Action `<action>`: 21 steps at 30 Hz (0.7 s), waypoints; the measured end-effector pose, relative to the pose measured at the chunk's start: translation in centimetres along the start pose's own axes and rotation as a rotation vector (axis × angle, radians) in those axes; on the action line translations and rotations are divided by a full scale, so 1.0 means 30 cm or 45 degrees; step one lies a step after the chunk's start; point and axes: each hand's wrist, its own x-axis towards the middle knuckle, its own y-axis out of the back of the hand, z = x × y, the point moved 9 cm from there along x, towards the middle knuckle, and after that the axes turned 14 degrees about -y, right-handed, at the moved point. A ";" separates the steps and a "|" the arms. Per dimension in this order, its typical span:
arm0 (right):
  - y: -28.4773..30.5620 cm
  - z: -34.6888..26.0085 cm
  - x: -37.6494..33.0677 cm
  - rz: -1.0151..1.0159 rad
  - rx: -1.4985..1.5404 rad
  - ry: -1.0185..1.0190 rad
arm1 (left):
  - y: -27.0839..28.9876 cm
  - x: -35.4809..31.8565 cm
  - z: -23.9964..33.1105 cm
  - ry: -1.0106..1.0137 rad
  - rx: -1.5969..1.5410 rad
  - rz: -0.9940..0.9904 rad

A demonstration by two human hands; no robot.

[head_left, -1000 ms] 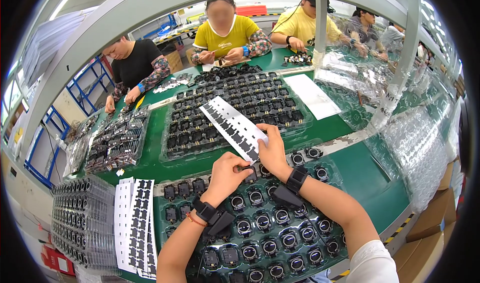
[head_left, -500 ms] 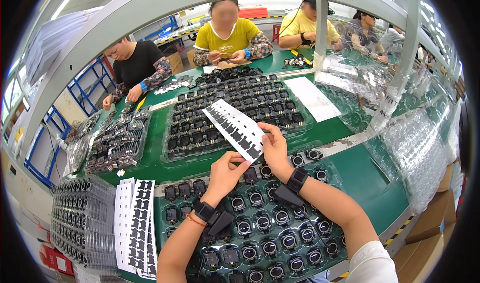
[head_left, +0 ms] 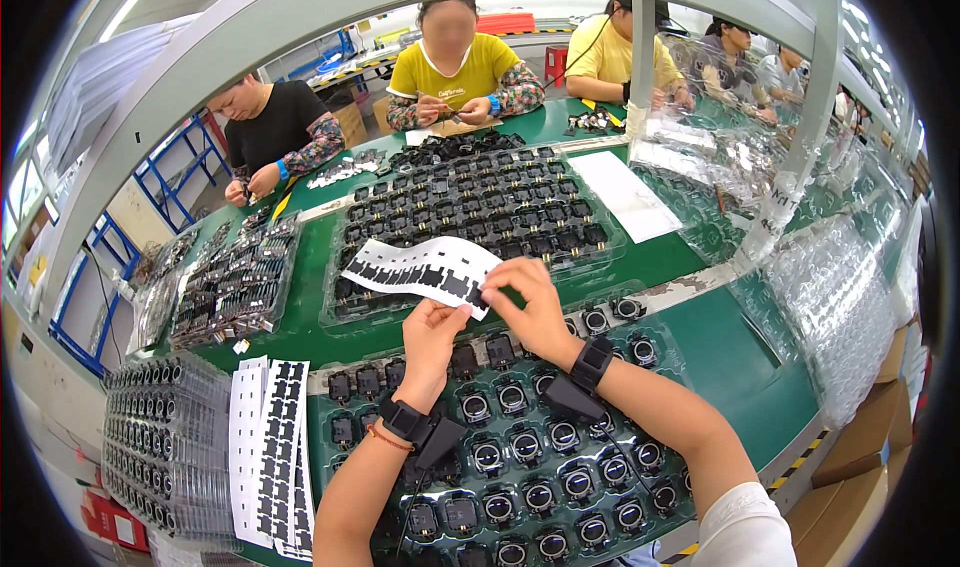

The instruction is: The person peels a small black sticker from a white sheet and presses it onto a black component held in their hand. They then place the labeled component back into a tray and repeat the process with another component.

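A white sheet of black die-cut stickers (head_left: 400, 271) is held in the air above the trays, its far left part curling. My left hand (head_left: 432, 342) pinches the sheet's near edge between thumb and fingers. At the sheet's right end, the fingertips of my right hand (head_left: 528, 305) close on the corner beside the last black shapes; whether a sticker is lifted there I cannot make out. Beneath my hands, a clear tray holds rows of black modules with round lenses (head_left: 525, 444), and square black modules (head_left: 461, 515) with no lens ring showing.
Farther off lies a tray of black modules (head_left: 560, 212), with a white sheet (head_left: 626, 197) to its right. Left of my arm are more sticker sheets (head_left: 283, 447) and stacked clear trays (head_left: 165, 437). Bubble wrap (head_left: 835, 307) lies right. Several people work across the bench under a metal frame (head_left: 818, 87).
The sheet has swung from slanting toward me to lying more sideways, and it now bends. My right hand has shifted slightly left and down; my left hand has moved slightly left.
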 end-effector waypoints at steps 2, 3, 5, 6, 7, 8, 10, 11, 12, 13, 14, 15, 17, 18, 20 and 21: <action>-0.023 -0.016 -0.005 -0.099 0.041 0.047 | 0.006 0.003 0.013 -0.060 0.014 0.028; -0.032 -0.010 -0.005 -0.122 0.050 0.023 | 0.005 0.003 0.018 -0.081 0.034 0.028; -0.047 0.004 -0.005 -0.169 0.067 -0.024 | 0.003 0.004 0.027 -0.124 0.074 0.028; -0.049 0.005 -0.006 -0.169 0.067 -0.024 | 0.006 0.004 0.026 -0.124 0.074 0.029; -0.059 0.015 -0.006 -0.213 0.094 -0.059 | 0.009 0.004 0.023 -0.131 0.107 0.020; -0.068 0.024 -0.006 -0.256 0.120 -0.094 | 0.013 0.004 0.021 -0.139 0.139 0.010; -0.076 0.038 -0.006 -0.299 0.145 -0.129 | 0.012 0.005 0.021 -0.146 0.171 0.000; -0.081 0.048 -0.006 -0.332 0.177 -0.155 | 0.011 0.005 0.023 -0.156 0.194 -0.003; -0.087 0.057 -0.006 -0.365 0.209 -0.180 | 0.009 0.006 0.026 -0.165 0.216 -0.007; -0.093 0.064 -0.006 -0.397 0.240 -0.205 | 0.007 0.006 0.028 -0.175 0.237 -0.010; -0.093 0.067 -0.006 -0.397 0.239 -0.205 | 0.006 0.007 0.027 -0.175 0.236 -0.011; -0.091 0.064 -0.007 -0.391 0.249 -0.181 | 0.002 0.007 0.026 -0.179 0.210 -0.020; -0.092 0.052 -0.006 -0.383 0.274 -0.131 | -0.002 0.008 0.030 -0.186 0.161 -0.033; -0.093 0.050 -0.006 -0.385 0.275 -0.131 | -0.003 0.007 0.032 -0.186 0.162 -0.031; -0.103 0.047 -0.009 -0.418 0.289 -0.142 | -0.015 0.000 0.022 -0.114 0.067 -0.043; -0.102 0.047 -0.010 -0.432 0.290 -0.149 | -0.025 -0.002 0.015 -0.078 0.015 -0.052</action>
